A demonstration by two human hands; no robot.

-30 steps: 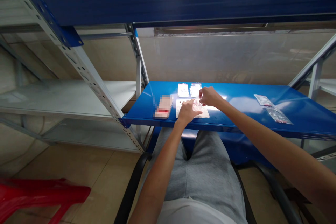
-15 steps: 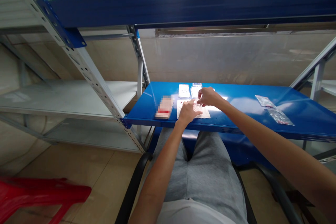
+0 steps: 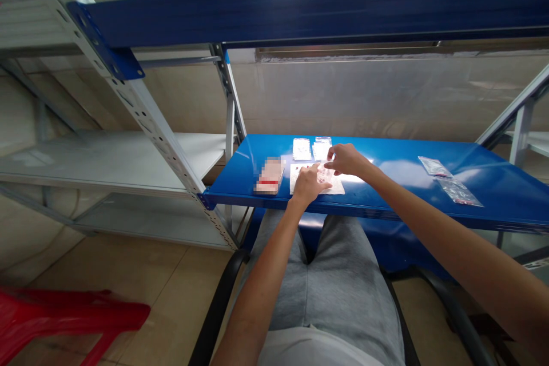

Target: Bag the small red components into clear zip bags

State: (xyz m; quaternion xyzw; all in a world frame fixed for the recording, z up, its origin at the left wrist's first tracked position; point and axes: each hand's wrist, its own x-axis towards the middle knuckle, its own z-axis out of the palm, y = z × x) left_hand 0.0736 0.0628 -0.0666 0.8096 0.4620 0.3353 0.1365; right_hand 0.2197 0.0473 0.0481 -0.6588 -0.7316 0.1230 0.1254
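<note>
A white sheet with small reddish marks [image 3: 337, 187] lies near the front edge of the blue shelf. My left hand [image 3: 307, 184] rests on it, fingers spread and thumb stretched to the right. Just above the sheet's far right part is my right hand [image 3: 343, 159], its thumb and fingertips pinched together. Whatever lies between those fingertips is too small to make out. Behind the sheet are two white packets, one on the left [image 3: 301, 149] and one on the right [image 3: 321, 150], the latter close to my right fingers.
Left of the sheet lies a pixelated flat pinkish item [image 3: 269, 177]. Two clear plastic bags, the farther [image 3: 434, 166] and the nearer [image 3: 460, 191], lie on the right. A blue beam [image 3: 300, 11] crosses above the shelf. A red stool [image 3: 72, 314] stands at lower left.
My right hand has shifted very slightly to the right, its fingers still pinched. My left hand stays on the sheet. The camera view has moved a little.
</note>
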